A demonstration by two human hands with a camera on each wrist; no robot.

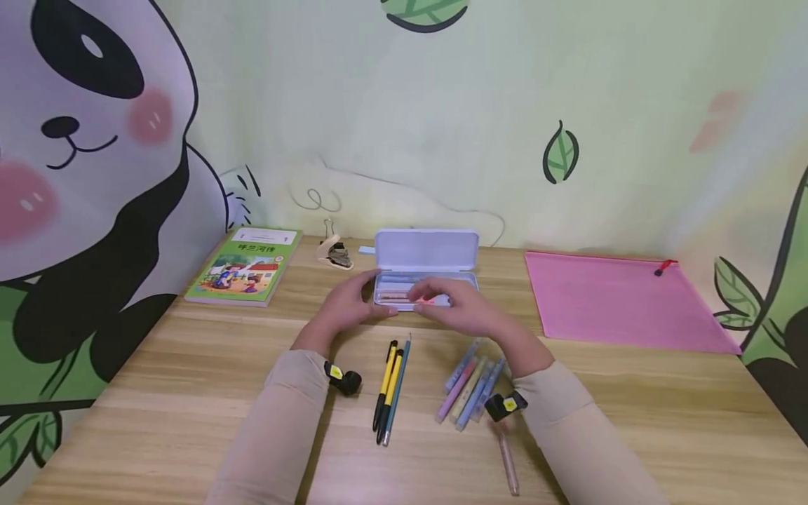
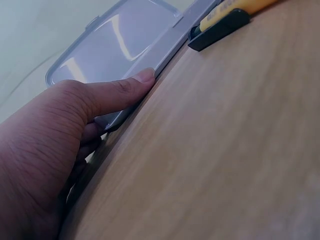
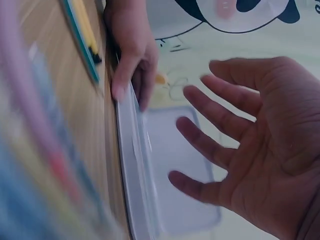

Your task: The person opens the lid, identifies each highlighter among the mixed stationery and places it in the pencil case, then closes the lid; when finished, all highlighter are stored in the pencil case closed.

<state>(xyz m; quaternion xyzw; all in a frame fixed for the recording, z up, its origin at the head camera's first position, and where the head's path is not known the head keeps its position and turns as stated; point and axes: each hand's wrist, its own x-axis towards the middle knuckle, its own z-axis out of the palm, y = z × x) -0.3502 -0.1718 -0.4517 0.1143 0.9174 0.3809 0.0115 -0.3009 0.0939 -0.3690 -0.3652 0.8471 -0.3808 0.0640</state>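
A pale lavender pencil case (image 1: 426, 250) stands on the table with its lid raised, a few slim items lying inside, one of them partly red. My left hand (image 1: 344, 305) holds the case's left end, its thumb (image 2: 122, 92) along the front wall and its other fingers around the side. Over the right part of the case hovers my right hand (image 1: 461, 308); in the right wrist view its fingers (image 3: 215, 110) are spread and bent slightly, with nothing between them. Two yellow-and-black pens (image 1: 388, 393) and a teal pencil (image 1: 400, 389) lie in front. Several pastel markers (image 1: 470, 386) are piled beside my right wrist.
A single pale pinkish pen (image 1: 508, 463) lies near my right forearm. Behind left is a green-covered book (image 1: 249, 270), then a beige-and-dark small object (image 1: 334, 254). A pink zip pouch (image 1: 631, 301) lies flat at right. The painted wall (image 1: 410, 126) bounds the table's back.
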